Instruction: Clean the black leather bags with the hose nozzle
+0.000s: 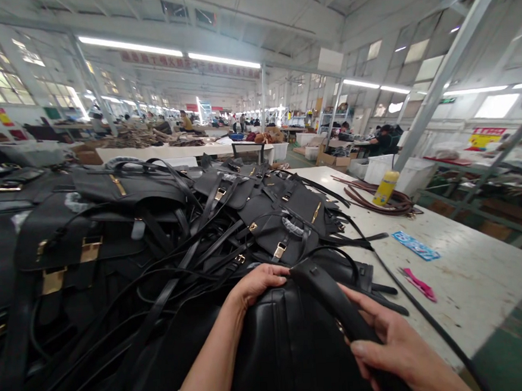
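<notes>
A black leather bag (262,344) lies close in front of me at the bottom of the head view. My left hand (263,281) is closed on its upper edge, thumb and fingers pinching near the base of a thick black strap (324,292). My right hand (382,333) wraps round the same strap lower down on the right, thumb on the near side. Several more black bags with gold buckles, among them one bag (285,229) just beyond my hands, are heaped together with tangled thin straps.
On the white table (466,264) to the right lie pink thread snips (419,284), a blue printed card (415,245), a yellow spray can (385,188) and coiled brown straps (359,197). A metal post (444,69) rises behind. People work at tables farther back.
</notes>
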{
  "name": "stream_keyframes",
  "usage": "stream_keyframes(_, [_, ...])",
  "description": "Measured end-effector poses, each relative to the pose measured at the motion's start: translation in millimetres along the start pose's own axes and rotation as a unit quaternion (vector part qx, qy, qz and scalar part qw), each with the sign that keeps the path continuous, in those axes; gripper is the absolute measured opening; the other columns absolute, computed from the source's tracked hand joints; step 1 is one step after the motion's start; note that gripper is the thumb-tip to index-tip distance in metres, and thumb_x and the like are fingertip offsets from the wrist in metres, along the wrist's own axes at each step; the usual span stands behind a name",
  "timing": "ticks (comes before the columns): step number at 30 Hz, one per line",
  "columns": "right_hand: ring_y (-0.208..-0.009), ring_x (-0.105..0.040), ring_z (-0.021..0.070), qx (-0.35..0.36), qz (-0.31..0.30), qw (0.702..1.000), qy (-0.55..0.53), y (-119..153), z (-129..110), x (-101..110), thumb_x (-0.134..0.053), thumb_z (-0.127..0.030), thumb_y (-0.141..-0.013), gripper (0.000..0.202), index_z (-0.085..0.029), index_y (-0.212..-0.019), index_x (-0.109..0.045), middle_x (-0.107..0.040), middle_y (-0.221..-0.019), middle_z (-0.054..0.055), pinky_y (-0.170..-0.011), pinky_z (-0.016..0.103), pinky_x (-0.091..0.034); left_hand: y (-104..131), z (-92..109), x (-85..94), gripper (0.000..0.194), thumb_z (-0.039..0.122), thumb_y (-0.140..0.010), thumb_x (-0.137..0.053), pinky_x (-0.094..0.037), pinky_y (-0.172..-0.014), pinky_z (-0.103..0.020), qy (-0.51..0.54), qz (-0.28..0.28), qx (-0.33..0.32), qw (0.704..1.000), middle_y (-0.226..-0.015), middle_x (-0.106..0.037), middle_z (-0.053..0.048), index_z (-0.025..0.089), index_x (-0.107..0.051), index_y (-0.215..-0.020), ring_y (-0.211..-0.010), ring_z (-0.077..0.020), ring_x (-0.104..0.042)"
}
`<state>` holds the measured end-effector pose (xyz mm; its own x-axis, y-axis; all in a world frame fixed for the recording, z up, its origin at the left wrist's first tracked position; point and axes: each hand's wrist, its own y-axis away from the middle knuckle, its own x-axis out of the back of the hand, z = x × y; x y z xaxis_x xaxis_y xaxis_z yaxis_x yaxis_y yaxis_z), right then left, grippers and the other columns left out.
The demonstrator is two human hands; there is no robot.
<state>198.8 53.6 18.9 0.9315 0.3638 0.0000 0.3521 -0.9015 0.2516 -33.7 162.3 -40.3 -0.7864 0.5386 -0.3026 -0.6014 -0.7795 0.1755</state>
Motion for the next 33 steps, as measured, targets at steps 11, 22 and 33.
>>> stream_keyframes(11, [-0.05,-0.053,0.0115,-0.042,-0.001,0.999,0.005,21.3,15.2,12.3,-0.068,-0.03,-0.062,0.089,-0.024,-0.136,-0.018,-0.056,-0.078,0.001,-0.041,0.021,-0.045,4.4,2.4,0.9,0.045,0.008,-0.047,-0.067,-0.044,-0.065,-0.022,-0.066,0.002,0.012,0.998,-0.082,-0.067,0.0,0.016,-0.065,-0.092,-0.068,-0.0121,-0.058])
stream_keyframes(22, [-0.046,-0.054,0.0123,-0.028,-0.049,0.998,-0.025,-7.3,-4.5,13.2,-0.067,-0.032,-0.064,0.082,-0.021,-0.134,-0.024,-0.055,-0.07,-0.001,-0.038,0.023,-0.045,5.8,0.8,-1.1,0.044,0.007,-0.048,-0.064,-0.046,-0.069,-0.026,-0.05,-0.004,0.014,0.999,-0.08,-0.069,-0.002,0.015,-0.067,-0.091,-0.07,-0.0147,-0.06])
stream_keyframes(33, [-0.044,-0.053,0.0096,-0.051,-0.081,0.995,0.013,-5.6,-5.3,14.4,-0.065,-0.025,-0.065,0.08,-0.022,-0.134,-0.024,-0.056,-0.071,-0.002,-0.037,0.019,-0.044,3.6,-3.1,2.8,0.03,0.01,-0.045,-0.067,-0.043,-0.063,-0.022,-0.082,0.004,0.013,0.997,-0.071,-0.067,0.0,0.013,-0.068,-0.075,-0.062,-0.0121,-0.057])
